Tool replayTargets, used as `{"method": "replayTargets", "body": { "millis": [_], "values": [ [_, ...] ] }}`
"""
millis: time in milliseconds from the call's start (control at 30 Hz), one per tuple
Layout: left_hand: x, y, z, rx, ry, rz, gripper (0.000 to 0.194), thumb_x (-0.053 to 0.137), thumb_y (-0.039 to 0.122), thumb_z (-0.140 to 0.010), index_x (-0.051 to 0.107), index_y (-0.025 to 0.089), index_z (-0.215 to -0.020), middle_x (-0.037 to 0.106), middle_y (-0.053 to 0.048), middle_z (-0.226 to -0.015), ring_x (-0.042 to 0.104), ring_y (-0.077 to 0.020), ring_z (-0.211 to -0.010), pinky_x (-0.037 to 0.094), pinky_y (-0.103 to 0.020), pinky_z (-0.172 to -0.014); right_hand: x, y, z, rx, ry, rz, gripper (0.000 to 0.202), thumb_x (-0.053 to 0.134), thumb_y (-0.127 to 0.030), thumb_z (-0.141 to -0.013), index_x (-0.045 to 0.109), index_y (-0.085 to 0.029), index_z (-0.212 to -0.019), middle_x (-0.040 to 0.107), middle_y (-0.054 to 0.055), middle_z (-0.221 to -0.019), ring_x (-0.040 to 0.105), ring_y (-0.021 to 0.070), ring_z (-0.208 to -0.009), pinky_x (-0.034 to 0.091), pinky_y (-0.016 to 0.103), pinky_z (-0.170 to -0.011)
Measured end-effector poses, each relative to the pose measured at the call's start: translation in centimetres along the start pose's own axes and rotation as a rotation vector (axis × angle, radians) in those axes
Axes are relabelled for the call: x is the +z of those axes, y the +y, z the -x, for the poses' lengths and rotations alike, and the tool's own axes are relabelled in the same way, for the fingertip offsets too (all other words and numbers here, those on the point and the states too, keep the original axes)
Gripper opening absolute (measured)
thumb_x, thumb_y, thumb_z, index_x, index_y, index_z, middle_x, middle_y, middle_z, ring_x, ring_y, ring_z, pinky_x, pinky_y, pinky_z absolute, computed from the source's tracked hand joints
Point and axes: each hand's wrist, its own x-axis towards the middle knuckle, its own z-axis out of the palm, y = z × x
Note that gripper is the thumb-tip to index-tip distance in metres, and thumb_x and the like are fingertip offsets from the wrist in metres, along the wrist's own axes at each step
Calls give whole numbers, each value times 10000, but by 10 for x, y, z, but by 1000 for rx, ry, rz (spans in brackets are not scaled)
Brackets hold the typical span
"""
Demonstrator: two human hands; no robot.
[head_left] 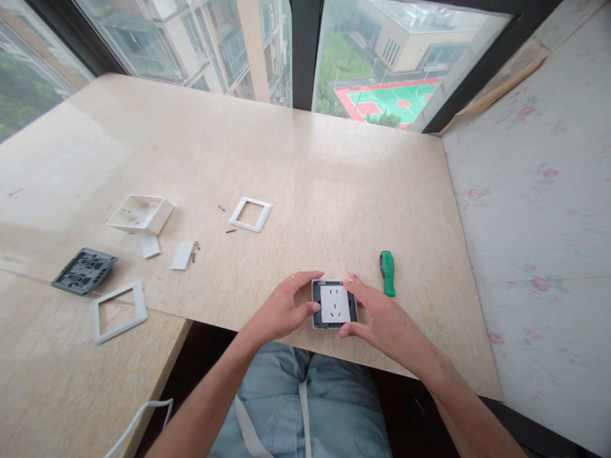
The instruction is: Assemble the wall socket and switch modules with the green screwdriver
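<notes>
A wall socket (335,304) with a white face and dark grey surround sits near the table's front edge, seated on a white box whose rim shows around it. My left hand (286,305) grips its left side, thumb on the surround and index finger at the far corner. On the other side, my right hand (377,313) holds the right edge between fingers and thumb. A green-handled screwdriver (387,273) lies just beyond my right hand; its shaft cannot be made out. Farther off lies a white square frame (260,224), with two small screws beside it.
At the left are an open white box (157,219), a dark grey socket back (84,272), another white frame (139,304) and two white plates (182,256) with small screws. Windows border the far side; a papered wall (534,222) stands right. A white cable (138,416) hangs at lower left.
</notes>
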Motion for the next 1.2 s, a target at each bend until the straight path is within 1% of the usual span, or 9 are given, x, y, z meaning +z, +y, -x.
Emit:
{"method": "replayTargets", "body": {
  "millis": [100, 200, 267, 367, 500, 633, 800, 1000, 1200],
  "values": [
    [-2, 0, -3, -33, -14, 21, 561, 709, 201, -790, 580, 257, -1333, 622, -92, -1378, 580, -290, -1275, 409, -544, -1139, -1, -2, 0, 30, -2, -54, 754, 879, -232, -680, 565, -266, -1364, 576, 142, -1457, 533, 378, -1350, 532, 564, -1040],
    [-3, 0, -5, -43, -24, 62, 573, 737, 223, -769, 583, 239, -1321, 628, -104, -1369, 594, -295, -1258, 426, -540, -1124, -3, 2, 1, 66, -33, -200, 678, 810, -217, -757, 561, -282, -1384, 578, 106, -1464, 570, 333, -1324, 532, 533, -1053],
    [-4, -2, -5, -28, -22, 89, 582, 747, 238, -765, 580, 237, -1322, 632, -106, -1365, 599, -296, -1257, 436, -539, -1116, -3, 7, 3, 95, -72, -302, 649, 740, -212, -821, 525, -288, -1429, 517, 99, -1521, 595, 310, -1301, 541, 520, -1046],
    [-2, -4, -5, -11, -7, 117, 586, 755, 245, -765, 579, 237, -1324, 636, -107, -1360, 598, -296, -1263, 432, -539, -1121, -1, 14, 6, 99, -93, -373, 636, 667, -205, -872, 479, -286, -1474, 439, 91, -1577, 563, 300, -1336, 549, 505, -1040],
    [1, -5, -3, -19, 23, 124, 575, 748, 217, -762, 588, 222, -1314, 637, -115, -1357, 598, -297, -1266, 421, -536, -1134, 0, 8, 5, 101, -75, -276, 645, 628, -140, -869, 472, -297, -1475, 514, 85, -1525, 596, 298, -1302, 550, 509, -1036],
    [4, -4, 0, -36, 48, 109, 552, 727, 189, -767, 603, 212, -1304, 640, -117, -1355, 603, -297, -1256, 420, -531, -1134, -9, -13, 0, 148, -115, -46, 641, 634, -82, -855, 487, -211, -1465, 515, 134, -1517, 543, 325, -1352, 488, 514, -1091],
    [4, 0, -1, -69, 61, 99, 561, 727, 162, -752, 621, 218, -1300, 664, -108, -1328, 621, -297, -1224, 428, -521, -1125, -20, -33, -5, 221, -194, 141, 605, 640, -98, -880, 485, -137, -1464, 596, 183, -1428, 628, 356, -1244, 524, 504, -1006],
    [1, -5, -4, -64, 26, 153, 573, 766, 226, -742, 621, 205, -1296, 664, -116, -1328, 627, -295, -1219, 434, -515, -1121, -21, -33, -2, 250, -202, 122, 622, 646, -137, -891, 466, -155, -1486, 647, 168, -1370, 644, 356, -1221, 530, 496, -977],
    [2, -17, 2, -3, 14, 161, 538, 741, 355, -831, 594, 211, -1329, 626, -121, -1384, 590, -286, -1277, 417, -511, -1141, -18, -22, 3, 264, -146, -42, 665, 653, -167, -875, 452, -222, -1506, 606, 111, -1433, 595, 297, -1301, 477, 474, -1081]
  ]
}}
